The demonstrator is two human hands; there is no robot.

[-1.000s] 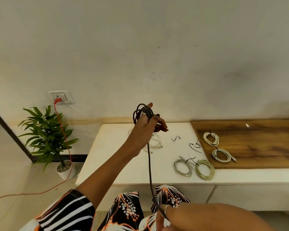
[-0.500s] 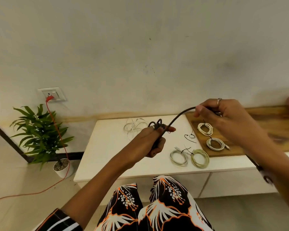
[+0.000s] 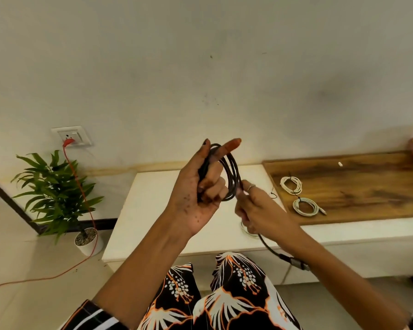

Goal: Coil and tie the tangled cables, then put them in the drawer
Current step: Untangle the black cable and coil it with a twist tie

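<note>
You're gripping the black rubber cable coil (image 3: 231,177) in your left hand (image 3: 198,198), loops hanging round the curled fingers with the index finger out so they keep their round shape. Your right hand (image 3: 255,208) is pinching the strand just beside that grip, feeding the next loop; the loose tail with its grey plug (image 3: 298,264) is trailing below it. Two tied white cable coils (image 3: 298,196) are lying on the brown wooden board (image 3: 367,184) beyond, awaiting the drawer.
</note>
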